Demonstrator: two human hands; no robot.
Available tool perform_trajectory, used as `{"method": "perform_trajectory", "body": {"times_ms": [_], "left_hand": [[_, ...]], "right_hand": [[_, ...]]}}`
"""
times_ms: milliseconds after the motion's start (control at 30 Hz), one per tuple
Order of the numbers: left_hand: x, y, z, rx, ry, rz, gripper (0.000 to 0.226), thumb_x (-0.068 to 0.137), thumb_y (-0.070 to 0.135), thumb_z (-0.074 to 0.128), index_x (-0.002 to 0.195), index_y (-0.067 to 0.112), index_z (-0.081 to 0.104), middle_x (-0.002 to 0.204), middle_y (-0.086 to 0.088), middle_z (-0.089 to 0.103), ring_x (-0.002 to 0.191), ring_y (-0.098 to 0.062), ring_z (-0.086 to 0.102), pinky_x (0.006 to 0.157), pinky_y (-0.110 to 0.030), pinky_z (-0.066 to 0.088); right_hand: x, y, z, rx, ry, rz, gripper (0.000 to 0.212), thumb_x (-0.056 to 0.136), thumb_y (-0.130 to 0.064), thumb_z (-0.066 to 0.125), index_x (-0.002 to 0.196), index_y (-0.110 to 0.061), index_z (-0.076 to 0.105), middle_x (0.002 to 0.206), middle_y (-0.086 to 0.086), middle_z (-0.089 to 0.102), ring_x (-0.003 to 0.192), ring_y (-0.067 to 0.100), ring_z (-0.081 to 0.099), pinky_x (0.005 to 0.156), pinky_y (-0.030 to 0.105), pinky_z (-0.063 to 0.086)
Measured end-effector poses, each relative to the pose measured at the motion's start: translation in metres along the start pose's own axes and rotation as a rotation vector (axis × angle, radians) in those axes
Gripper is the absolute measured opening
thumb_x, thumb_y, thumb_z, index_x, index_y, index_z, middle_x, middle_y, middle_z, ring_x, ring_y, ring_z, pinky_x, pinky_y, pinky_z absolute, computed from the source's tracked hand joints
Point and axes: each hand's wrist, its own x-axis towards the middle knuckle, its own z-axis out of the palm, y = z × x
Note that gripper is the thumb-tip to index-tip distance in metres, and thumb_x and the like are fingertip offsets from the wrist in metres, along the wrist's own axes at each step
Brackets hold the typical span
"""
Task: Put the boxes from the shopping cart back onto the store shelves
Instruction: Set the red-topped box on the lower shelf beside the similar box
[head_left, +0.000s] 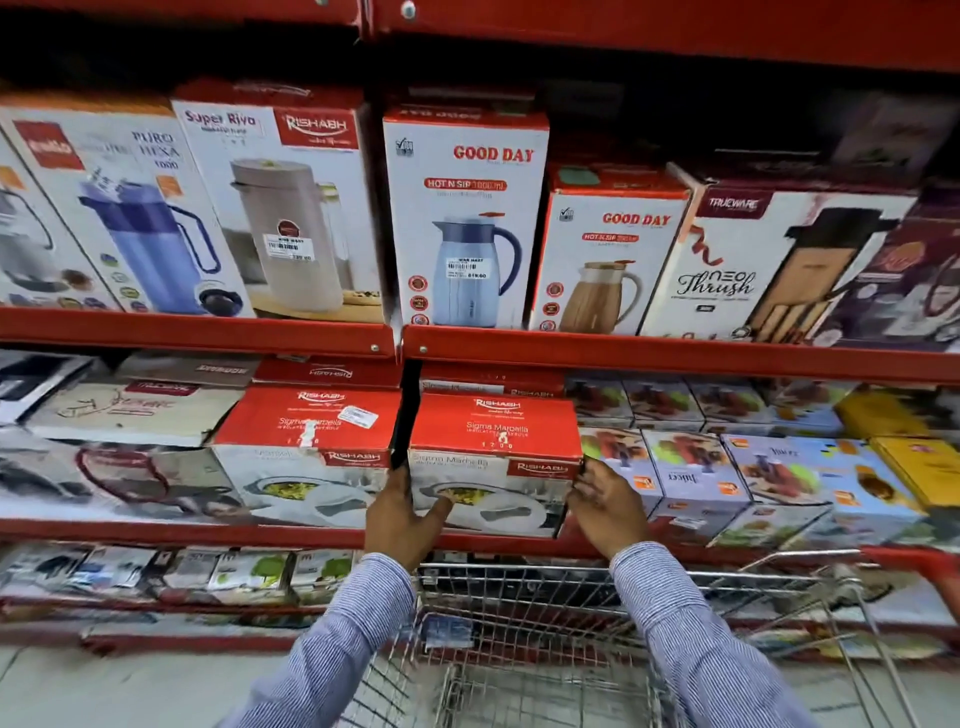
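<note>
— Box position?
— Red-and-white box (496, 457) at centre frame, on the middle shelf (182, 530), just beside a matching box (306, 441) to its left.
— Hands?
— Left hand (402, 512) clasps its left edge, thumb across the front; right hand (605, 506) curls round the right edge. Wire cart (519, 597) lower centre.

I note red shelves (675, 358); a red-topped, white-sided box (496, 447) at centre; blue-and-white striped sleeves (374, 623) at six o'clock; a silver wire cart (519, 587).
</note>
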Motion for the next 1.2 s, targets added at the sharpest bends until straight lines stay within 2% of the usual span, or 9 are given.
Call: {"method": "perform_trajectory", "body": {"times_ms": [100,200,300,400,567,867,933,1033,1200], "left_hand": [[0.003,0.002,0.001,-0.008,-0.05,-0.023,0.076,0.081,0.037,0.072,0.142,0.006,0.04,0.116,-0.018,0.069,0.102,-0.035,0.067,0.088,-0.042,0.056],[0.003,0.001,-0.001,0.039,-0.046,0.01,0.067,0.086,0.034,0.068,0.139,0.006,0.04,0.089,-0.018,0.071,0.082,-0.035,0.068,0.075,-0.041,0.057],[0.003,-0.001,-0.002,0.056,-0.05,0.023,0.056,0.09,0.023,0.063,0.138,0.005,0.041,0.093,-0.018,0.071,0.085,-0.035,0.068,0.075,-0.038,0.056],[-0.002,-0.003,-0.004,0.042,-0.044,0.036,0.052,0.092,0.014,0.058,0.14,0.007,0.041,0.11,-0.019,0.071,0.095,-0.037,0.068,0.08,-0.039,0.055],[-0.003,-0.006,-0.008,0.062,-0.059,0.069,0.046,0.094,0.01,0.052,0.14,0.008,0.043,0.104,-0.022,0.071,0.086,-0.039,0.068,0.071,-0.038,0.053],[-0.006,0.003,-0.016,-0.04,-0.096,0.006,0.038,0.093,0.015,0.057,0.132,0.011,0.055,0.118,-0.01,0.072,0.101,-0.03,0.068,0.087,-0.036,0.055],[-0.009,0.006,-0.021,-0.133,-0.1,-0.036,0.039,0.091,0.013,0.06,0.13,0.011,0.058,0.118,-0.006,0.072,0.098,-0.027,0.07,0.08,-0.032,0.056],[-0.009,0.02,-0.038,-0.168,0.056,0.048,0.038,0.087,0.014,0.067,0.124,0.014,0.064,0.11,-0.002,0.075,0.085,-0.011,0.067,0.075,-0.018,0.049],[0.018,0.067,-0.07,-0.292,0.274,0.215,0.028,0.084,0.013,0.07,0.112,0.014,0.071,0.095,0.006,0.071,0.087,-0.009,0.067,0.067,0.004,0.042]], "right_hand": [[0.001,-0.002,-0.002,-0.023,-0.028,0.019,0.052,0.085,-0.002,0.06,0.132,-0.021,0.052,0.135,0.002,0.059,0.124,0.017,0.055,0.096,0.026,0.044],[0.003,-0.004,-0.003,-0.041,-0.043,0.065,0.068,0.081,0.013,0.049,0.142,-0.016,0.044,0.144,0.007,0.052,0.131,0.019,0.05,0.105,0.028,0.041],[0.004,-0.004,-0.002,-0.045,-0.06,0.07,0.074,0.079,0.018,0.043,0.145,-0.015,0.04,0.149,0.007,0.046,0.136,0.019,0.045,0.107,0.027,0.038],[0.002,-0.004,-0.002,-0.052,-0.068,0.078,0.077,0.079,0.02,0.041,0.148,-0.014,0.033,0.152,0.006,0.042,0.139,0.019,0.041,0.11,0.029,0.035],[-0.004,-0.006,-0.001,-0.1,-0.044,0.022,0.073,0.078,0.016,0.043,0.144,-0.015,0.041,0.143,0.006,0.052,0.121,0.006,0.046,0.099,0.019,0.034],[-0.004,-0.009,0.0,-0.083,-0.094,0.015,0.067,0.082,0.013,0.04,0.141,-0.018,0.042,0.144,0.002,0.051,0.137,0.02,0.044,0.111,0.03,0.036],[-0.007,-0.011,-0.001,-0.089,-0.078,0.019,0.06,0.085,0.008,0.042,0.139,-0.019,0.045,0.14,0.003,0.055,0.131,0.023,0.051,0.106,0.036,0.043],[-0.009,-0.03,-0.002,-0.117,0.146,-0.049,0.052,0.087,-0.004,0.055,0.136,-0.019,0.049,0.132,0.003,0.061,0.111,0.019,0.061,0.087,0.027,0.046],[-0.001,-0.099,0.007,0.108,0.273,-0.348,0.046,0.087,-0.002,0.057,0.131,-0.012,0.054,0.128,0.002,0.063,0.114,0.014,0.059,0.091,0.021,0.044]]}}
